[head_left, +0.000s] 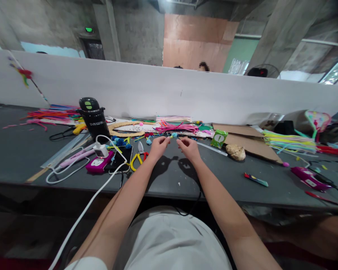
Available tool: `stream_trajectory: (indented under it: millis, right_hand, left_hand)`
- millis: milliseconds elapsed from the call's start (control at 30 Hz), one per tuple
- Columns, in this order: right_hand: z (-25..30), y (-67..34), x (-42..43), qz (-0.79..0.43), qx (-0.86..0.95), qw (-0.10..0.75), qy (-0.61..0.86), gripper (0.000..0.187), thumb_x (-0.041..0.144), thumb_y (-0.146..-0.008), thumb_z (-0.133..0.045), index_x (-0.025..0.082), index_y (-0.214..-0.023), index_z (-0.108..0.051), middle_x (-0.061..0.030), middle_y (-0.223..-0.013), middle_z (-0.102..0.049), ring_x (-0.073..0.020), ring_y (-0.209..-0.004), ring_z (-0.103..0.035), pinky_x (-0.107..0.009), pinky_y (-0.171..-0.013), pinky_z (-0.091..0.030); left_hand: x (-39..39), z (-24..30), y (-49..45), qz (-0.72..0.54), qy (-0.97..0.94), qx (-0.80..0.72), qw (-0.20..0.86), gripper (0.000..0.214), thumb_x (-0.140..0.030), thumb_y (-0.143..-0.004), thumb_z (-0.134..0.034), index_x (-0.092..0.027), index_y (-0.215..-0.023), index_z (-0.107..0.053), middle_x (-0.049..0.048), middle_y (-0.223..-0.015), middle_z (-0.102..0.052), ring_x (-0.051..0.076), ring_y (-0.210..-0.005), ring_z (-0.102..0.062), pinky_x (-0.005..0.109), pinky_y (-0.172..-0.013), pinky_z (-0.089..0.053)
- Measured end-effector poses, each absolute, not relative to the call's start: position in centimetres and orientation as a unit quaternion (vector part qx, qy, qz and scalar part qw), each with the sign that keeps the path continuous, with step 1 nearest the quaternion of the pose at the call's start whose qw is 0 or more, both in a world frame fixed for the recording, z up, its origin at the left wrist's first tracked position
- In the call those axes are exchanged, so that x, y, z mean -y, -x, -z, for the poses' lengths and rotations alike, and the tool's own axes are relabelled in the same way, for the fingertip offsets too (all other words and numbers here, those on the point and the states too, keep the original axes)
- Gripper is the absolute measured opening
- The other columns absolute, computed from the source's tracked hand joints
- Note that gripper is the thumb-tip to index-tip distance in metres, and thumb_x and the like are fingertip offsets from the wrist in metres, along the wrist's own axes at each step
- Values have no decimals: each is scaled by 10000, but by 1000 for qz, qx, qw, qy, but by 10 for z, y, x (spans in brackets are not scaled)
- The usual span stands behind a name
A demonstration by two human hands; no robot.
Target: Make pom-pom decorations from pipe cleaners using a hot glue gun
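Observation:
Both my arms reach out over a dark grey table [169, 180]. My left hand [158, 147] is closed in a pinch on a small blue fuzzy piece [174, 135] held just above the table. My right hand [189, 147] is beside it, fingers curled together; what it pinches is too small to name. Right behind the hands lies a bundle of pink pipe cleaners [176, 127]. Yellow-handled pliers [139, 156] lie left of my left hand.
A black cup [93, 118], a phone [121, 159], a pink device [99, 164] and a white charger with cable [101, 150] sit left. Cardboard [248, 140], a green packet [219, 138] and a tan lump [236, 152] lie right. A white partition [169, 90] backs the table.

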State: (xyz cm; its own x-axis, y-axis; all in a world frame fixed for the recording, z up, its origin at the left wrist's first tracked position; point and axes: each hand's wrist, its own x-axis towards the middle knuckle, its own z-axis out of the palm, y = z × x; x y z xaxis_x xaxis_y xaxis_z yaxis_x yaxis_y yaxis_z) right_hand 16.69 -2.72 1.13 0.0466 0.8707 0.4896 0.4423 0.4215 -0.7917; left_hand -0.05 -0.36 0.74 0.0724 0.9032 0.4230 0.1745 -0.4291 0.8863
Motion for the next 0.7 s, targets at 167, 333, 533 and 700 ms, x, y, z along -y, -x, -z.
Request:
stream_trajectory:
  millis: [167, 333, 533, 700]
  right_hand:
    - [-19, -194, 35, -382, 743, 248, 490, 440, 541, -717, -660, 170, -485, -612, -9, -409, -548, -105, -366, -454, -223, -374, -322]
    - [-16, -242, 28, -368, 721, 176, 559, 506, 607, -620, -731, 188, -407, -542, 22, -349, -451, -73, -307, -319, -235, -324, -198]
    - [11, -254, 4, -216, 703, 321, 596, 504, 572, -535, -795, 214, -408, -464, 68, -326, -335, -76, -317, -293, -233, -347, -192]
    - [16, -227, -2, -211, 662, 363, 621, 248, 350, -586, -765, 179, -558, -588, 30, -459, -489, -106, -440, -430, -244, -461, -319]
  left_hand:
    - [-2, -5, 7, -565, -601, -438, 358, 380, -502, -802, -571, -153, -656, -608, -35, -498, -443, 99, -484, -390, 236, -484, -290]
    - [-3, -6, 6, -573, -573, -445, 381, 359, -487, -788, -591, -153, -656, -612, -40, -497, -427, 91, -464, -374, 230, -466, -285]
    - [1, -10, 5, -571, -565, -450, 389, 346, -468, -788, -595, -154, -643, -596, -39, -494, -430, 88, -461, -381, 225, -462, -288]
    - [0, -8, 6, -572, -570, -450, 381, 362, -486, -786, -589, -151, -649, -607, -37, -497, -432, 90, -461, -376, 228, -458, -276]
